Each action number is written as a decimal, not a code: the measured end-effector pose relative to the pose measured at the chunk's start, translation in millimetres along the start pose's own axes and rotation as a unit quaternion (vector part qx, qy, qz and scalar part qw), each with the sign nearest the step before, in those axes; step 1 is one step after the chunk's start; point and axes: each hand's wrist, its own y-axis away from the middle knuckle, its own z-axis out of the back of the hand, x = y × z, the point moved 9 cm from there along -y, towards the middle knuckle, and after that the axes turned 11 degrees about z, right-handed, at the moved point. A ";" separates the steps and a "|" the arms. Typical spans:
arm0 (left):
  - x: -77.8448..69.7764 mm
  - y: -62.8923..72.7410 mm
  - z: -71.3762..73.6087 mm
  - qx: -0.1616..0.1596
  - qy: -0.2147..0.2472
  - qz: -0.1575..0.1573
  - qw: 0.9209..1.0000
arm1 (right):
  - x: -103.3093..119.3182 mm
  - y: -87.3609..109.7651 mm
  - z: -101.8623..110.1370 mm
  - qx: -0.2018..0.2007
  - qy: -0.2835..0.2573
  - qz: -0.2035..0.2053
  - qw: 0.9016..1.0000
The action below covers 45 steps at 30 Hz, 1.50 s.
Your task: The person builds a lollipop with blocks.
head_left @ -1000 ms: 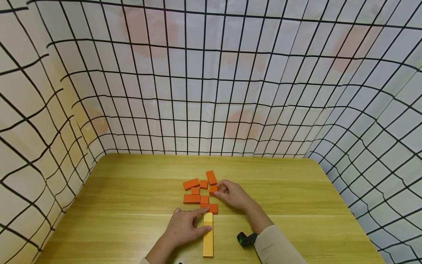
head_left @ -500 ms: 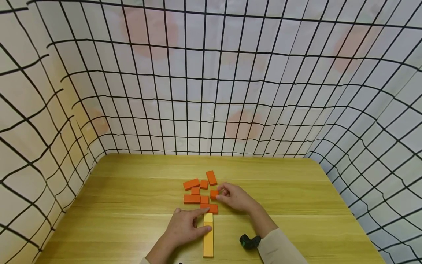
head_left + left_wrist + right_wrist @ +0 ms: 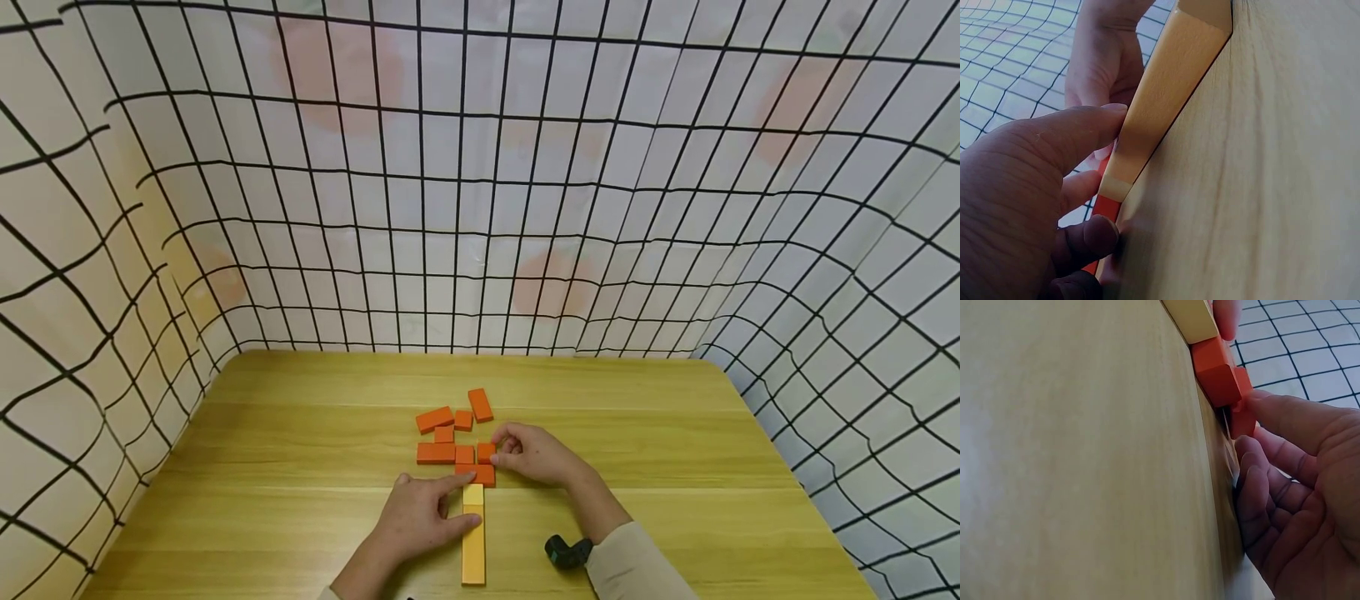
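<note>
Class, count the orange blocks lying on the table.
7: three in the far row, one below, then three nearest the hands. An eighth may hide under the right hand.

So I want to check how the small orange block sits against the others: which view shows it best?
The head view: the small orange block lies whole beside its neighbours, with the right hand pinching it. The right wrist view shows it edge-on, partly hidden behind fingers. In the left wrist view I cannot tell it from the other orange blocks.

No readable text, labels, brands, numbers or signs anywhere in view.
</note>
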 end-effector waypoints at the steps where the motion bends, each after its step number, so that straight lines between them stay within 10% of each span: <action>1: -0.2 0.1 0.2 -0.001 0.000 -0.001 1.000 | -0.1 -0.1 -0.3 0.001 0.000 0.000 1.000; 45: -1.4 0.1 2.3 0.001 0.013 0.002 1.000 | 2.8 -2.2 -0.9 -0.032 0.074 0.006 0.997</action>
